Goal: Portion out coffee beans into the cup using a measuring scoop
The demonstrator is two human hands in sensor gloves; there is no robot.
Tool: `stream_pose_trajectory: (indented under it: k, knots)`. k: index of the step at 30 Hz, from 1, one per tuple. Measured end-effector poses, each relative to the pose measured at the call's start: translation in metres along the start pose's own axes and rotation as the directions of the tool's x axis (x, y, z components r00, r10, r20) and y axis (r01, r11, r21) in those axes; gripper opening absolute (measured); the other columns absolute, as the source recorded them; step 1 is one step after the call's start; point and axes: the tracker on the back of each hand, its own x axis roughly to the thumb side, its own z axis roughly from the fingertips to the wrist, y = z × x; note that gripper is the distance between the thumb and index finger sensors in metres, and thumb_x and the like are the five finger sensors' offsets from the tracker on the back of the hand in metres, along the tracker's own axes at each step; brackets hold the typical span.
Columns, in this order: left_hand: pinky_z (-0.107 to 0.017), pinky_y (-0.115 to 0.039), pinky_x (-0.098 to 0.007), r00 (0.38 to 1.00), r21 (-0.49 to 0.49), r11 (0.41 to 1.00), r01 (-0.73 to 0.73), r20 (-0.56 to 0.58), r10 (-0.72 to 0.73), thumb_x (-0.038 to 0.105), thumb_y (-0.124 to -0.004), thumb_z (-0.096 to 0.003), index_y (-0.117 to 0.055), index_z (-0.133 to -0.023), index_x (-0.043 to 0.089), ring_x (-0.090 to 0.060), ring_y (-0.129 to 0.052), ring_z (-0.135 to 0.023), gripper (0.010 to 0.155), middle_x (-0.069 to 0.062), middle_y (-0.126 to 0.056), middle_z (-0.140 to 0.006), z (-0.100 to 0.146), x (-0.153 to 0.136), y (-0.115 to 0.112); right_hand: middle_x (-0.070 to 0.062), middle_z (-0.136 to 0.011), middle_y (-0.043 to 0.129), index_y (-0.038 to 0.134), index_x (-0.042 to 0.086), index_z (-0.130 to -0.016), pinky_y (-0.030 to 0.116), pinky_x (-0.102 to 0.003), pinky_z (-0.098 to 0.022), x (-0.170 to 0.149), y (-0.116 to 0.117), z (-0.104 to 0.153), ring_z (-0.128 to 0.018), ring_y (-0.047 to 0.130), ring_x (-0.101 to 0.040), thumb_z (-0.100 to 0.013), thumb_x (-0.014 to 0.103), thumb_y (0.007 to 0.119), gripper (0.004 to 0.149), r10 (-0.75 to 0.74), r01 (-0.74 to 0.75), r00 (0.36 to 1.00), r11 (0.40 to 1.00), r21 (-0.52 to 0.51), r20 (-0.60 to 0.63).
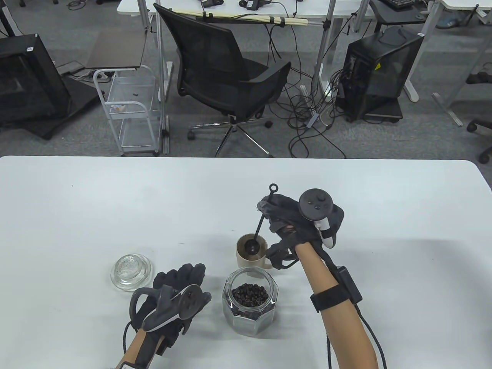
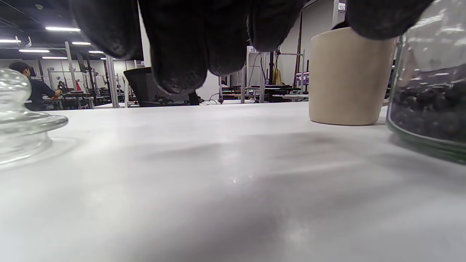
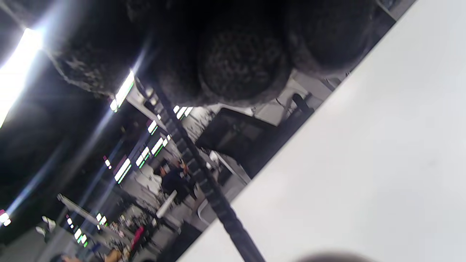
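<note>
A beige cup (image 1: pixel 250 252) stands mid-table, also visible in the left wrist view as the cup (image 2: pixel 347 78). My right hand (image 1: pixel 282 215) grips the handle of a black measuring scoop (image 1: pixel 258 230); its bowl sits tilted inside the cup. The scoop's handle (image 3: pixel 214 196) runs slantwise down from my gloved fingers (image 3: pixel 240 62) in the right wrist view. An open glass jar of coffee beans (image 1: pixel 250 301) stands just in front of the cup, seen as the jar (image 2: pixel 429 91) at the right edge. My left hand (image 1: pixel 180 276) rests flat on the table left of the jar, holding nothing.
The jar's glass lid (image 1: pixel 131 270) lies on the table left of my left hand, seen as the lid (image 2: pixel 22 116). White tabletop (image 1: pixel 96 215) stretches all around. A black office chair (image 1: pixel 223 73) and cables stand beyond the table's far edge.
</note>
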Motion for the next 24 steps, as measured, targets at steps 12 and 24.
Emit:
stream_pose_trajectory:
  k: [12, 24]
  knots:
    - [-0.076, -0.066, -0.059, 1.000, -0.007, 1.000, 0.004, 0.002, -0.004, 0.072, -0.055, -0.0496, -0.044, -0.114, 0.035, -0.026, -0.085, -0.095, 0.076, -0.001, -0.062, -0.118, 0.000, 0.003, -0.001, 0.003, -0.048, 0.103, 0.091, 0.026, -0.075, 0.088, -0.033, -0.030, -0.027, -0.075, 0.071, -0.033, 0.101, -0.009, -0.048, 0.054, 0.087, 0.040, -0.486, 0.482, 0.873, 0.849, -0.217, 0.039]
    - [-0.077, -0.065, -0.059, 1.000, 0.010, 1.000, -0.010, 0.007, 0.010, 0.072, -0.055, -0.0495, -0.045, -0.114, 0.035, -0.027, -0.084, -0.097, 0.075, 0.000, -0.063, -0.118, 0.001, 0.005, 0.001, 0.005, -0.047, 0.104, 0.087, 0.024, -0.080, 0.088, -0.031, -0.027, -0.075, -0.066, 0.097, -0.031, 0.102, -0.008, -0.050, 0.052, 0.084, 0.041, -0.625, 0.608, 0.776, 0.778, -0.159, -0.084]
